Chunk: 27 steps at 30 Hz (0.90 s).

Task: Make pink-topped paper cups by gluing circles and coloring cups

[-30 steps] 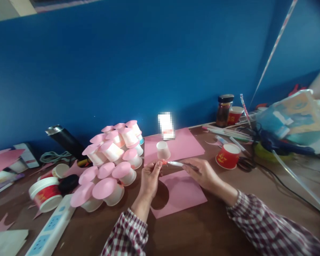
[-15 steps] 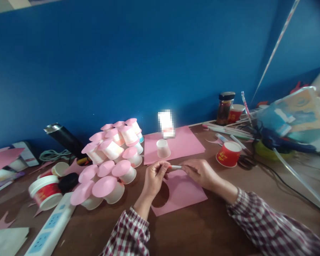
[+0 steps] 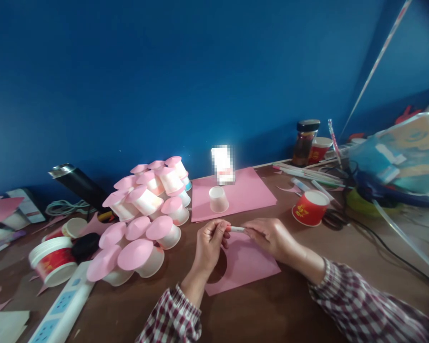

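In the head view we hold a slim white pen [image 3: 237, 229] between both hands, just above a pink sheet [image 3: 248, 264] that has a round hole cut from its left edge. Our left hand [image 3: 210, 240] pinches the pen's reddish end with fingertips closed tight; our right hand [image 3: 270, 234] wraps the barrel, fingers curled narrow around it. The two hands meet end to end — we judge this to be the capping or uncapping of the pen, though the blur keeps us from saying which.

Just beyond the hands a small white cup [image 3: 218, 199] stands upside down on a second pink sheet [image 3: 250, 190], apart from our fingers. To the left lies a heap of white cups with pink discs [image 3: 143, 224] on them; to the right, a red paper cup [image 3: 310, 208] stands upright on the brown table [image 3: 271, 314].

The next move, as we judge it, calls for a straight pull or push along the pen's axis, with the left pinch firm on the end — a skewed motion could let the pen slip or mark the sheet below.
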Tool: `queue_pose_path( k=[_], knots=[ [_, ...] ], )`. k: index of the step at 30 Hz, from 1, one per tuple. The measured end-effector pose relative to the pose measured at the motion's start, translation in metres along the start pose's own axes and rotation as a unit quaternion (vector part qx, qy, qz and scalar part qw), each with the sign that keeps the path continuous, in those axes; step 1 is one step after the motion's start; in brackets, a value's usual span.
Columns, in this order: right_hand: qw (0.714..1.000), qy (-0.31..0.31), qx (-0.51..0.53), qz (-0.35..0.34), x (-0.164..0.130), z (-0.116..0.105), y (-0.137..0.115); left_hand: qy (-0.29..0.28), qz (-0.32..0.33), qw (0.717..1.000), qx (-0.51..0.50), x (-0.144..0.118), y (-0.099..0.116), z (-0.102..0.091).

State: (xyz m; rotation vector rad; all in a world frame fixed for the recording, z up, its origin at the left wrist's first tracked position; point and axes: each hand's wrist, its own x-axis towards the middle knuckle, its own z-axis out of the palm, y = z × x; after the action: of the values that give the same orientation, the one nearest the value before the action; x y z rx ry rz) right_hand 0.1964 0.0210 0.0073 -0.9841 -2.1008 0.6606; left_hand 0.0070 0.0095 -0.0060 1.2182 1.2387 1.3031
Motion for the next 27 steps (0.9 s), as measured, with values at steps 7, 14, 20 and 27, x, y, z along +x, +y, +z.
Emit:
queue_pose_path(
  k=[7,14,20,27],
  knots=[
    [1.000,-0.018,0.014,0.009,0.001,0.000,0.000,-0.015,-0.015,1.000,0.016,-0.001,0.001,0.000],
    [0.998,-0.023,0.048,0.036,0.001,0.002,0.001,-0.026,-0.006,0.999,0.032,-0.003,0.005,0.000],
    [0.993,-0.035,0.079,0.082,0.003,0.003,0.001,-0.025,-0.002,0.999,0.037,0.000,0.004,0.001],
    [0.974,0.013,0.141,0.176,0.015,-0.006,0.020,0.022,0.035,0.997,0.071,0.002,-0.002,0.001]
  ],
)
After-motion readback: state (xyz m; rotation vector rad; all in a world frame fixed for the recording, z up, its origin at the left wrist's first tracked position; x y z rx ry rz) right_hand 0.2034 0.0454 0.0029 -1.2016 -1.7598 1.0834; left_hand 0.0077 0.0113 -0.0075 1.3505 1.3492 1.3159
